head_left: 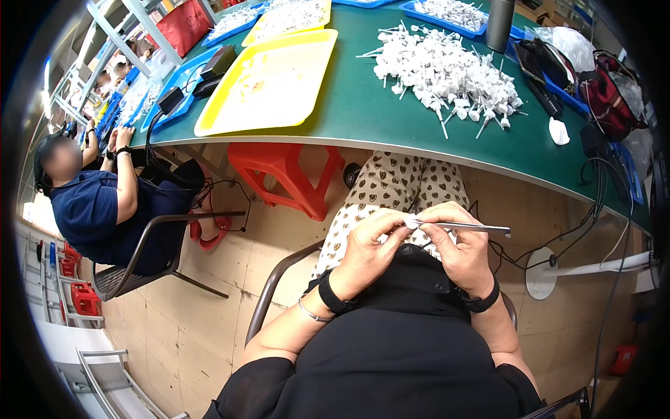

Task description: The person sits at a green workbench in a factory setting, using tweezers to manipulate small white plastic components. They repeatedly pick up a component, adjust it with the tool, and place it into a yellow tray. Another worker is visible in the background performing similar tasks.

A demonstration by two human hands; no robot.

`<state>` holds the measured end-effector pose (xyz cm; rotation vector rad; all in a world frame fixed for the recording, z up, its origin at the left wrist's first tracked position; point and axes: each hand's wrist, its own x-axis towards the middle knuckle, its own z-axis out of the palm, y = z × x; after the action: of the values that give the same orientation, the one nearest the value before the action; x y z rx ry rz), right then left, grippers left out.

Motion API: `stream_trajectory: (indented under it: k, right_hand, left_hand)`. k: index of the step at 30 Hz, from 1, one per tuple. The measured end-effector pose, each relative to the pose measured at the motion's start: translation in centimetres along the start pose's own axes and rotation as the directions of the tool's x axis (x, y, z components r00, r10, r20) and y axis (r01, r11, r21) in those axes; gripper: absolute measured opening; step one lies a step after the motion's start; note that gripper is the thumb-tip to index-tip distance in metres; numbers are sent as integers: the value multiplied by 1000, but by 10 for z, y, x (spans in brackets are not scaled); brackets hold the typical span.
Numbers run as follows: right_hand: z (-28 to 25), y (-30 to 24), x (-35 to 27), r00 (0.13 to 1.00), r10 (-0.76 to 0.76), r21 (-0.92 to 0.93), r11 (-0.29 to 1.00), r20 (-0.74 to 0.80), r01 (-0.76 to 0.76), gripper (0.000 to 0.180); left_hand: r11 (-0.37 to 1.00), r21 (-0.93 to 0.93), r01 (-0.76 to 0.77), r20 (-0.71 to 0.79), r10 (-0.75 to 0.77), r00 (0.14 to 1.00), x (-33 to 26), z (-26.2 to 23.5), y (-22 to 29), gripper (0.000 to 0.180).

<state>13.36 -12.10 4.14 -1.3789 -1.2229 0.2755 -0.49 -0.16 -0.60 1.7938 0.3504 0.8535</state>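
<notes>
The left hand (371, 244) is pinching a small white piece (412, 222) between thumb and forefinger, leaving no gap; the right hand (457, 255) is closing thumb and fingers around a slim grey tool (469, 227), its far end pointing to three o'clock. The white piece is sitting above the lap, glossy and pale, the fingertips covering much of its shape. Whether the right fingertips are touching it, I cannot tell.

From the hands, the green table (349, 91) is spreading across twelve o'clock. Near half past twelve, a heap of white pieces with thin stems (453, 77) is lying loose, a dark cylinder (500, 26) standing behind it. A yellow tray (279, 87) is resting toward eleven, overhanging a red stool (279, 171) at ten. A seated co-worker (105, 192) is facing the table at nine. Bags (608, 98) are crowding two o'clock, black cables (595, 185) hanging below them. Dark motifs are patterning the trousers (391, 183).
</notes>
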Motion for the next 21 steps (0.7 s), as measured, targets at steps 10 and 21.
stream_trajectory:
  k: [10,21]
  right_hand:
    - [6,7,0,977,-212,-109,972,-25,208,8]
    - [5,22,-9,994,105,408,908,2,-97,9]
  left_hand:
    - [998,34,-44,32,42,999,2,-2,4,16]
    - [958,-249,142,75,-127,989,-2,0,-3,10]
